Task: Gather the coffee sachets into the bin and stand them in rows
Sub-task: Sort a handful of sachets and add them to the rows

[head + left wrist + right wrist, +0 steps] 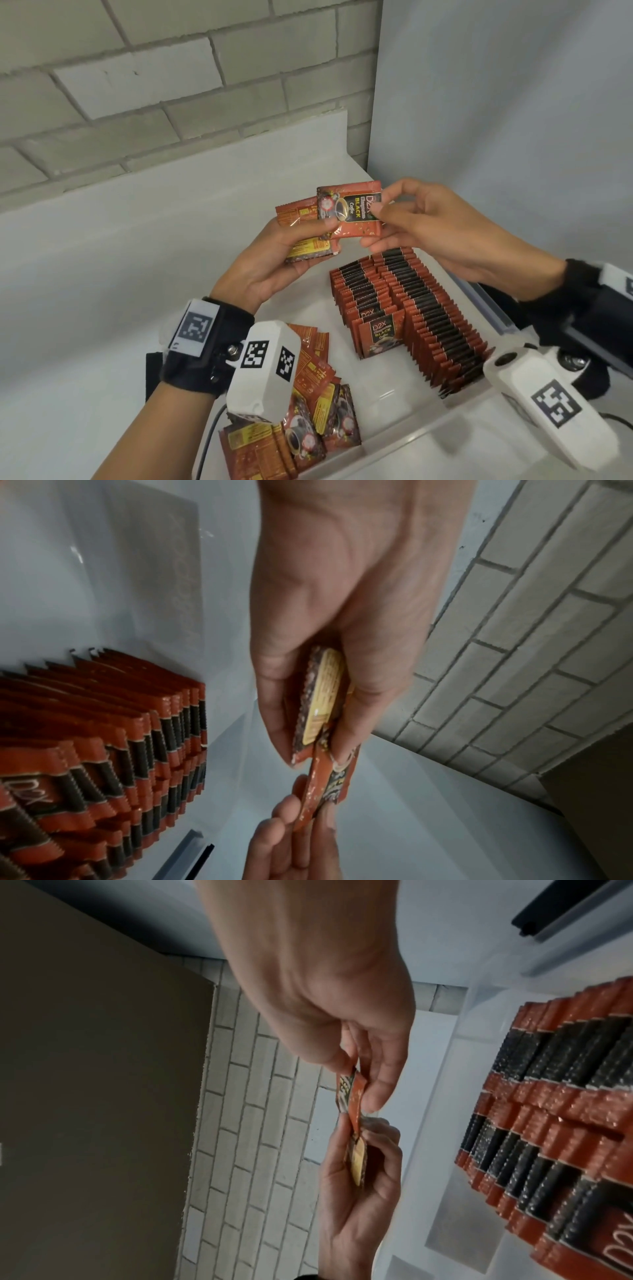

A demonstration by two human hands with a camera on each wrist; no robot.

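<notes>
Sachet being passed between hands above the bin (428, 442)

One sachet (352, 214) is pinched by the right hand (428, 233) — a small stack (305, 240) is gripped in the left hand (270, 263); standing it in the rows (411, 315) is judged next.

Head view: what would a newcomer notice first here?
Both hands meet above the clear bin: the left hand holds a small stack of sachets, and the right hand pinches the front sachet. Below stand rows of sachets; a loose pile lies nearer.
</notes>
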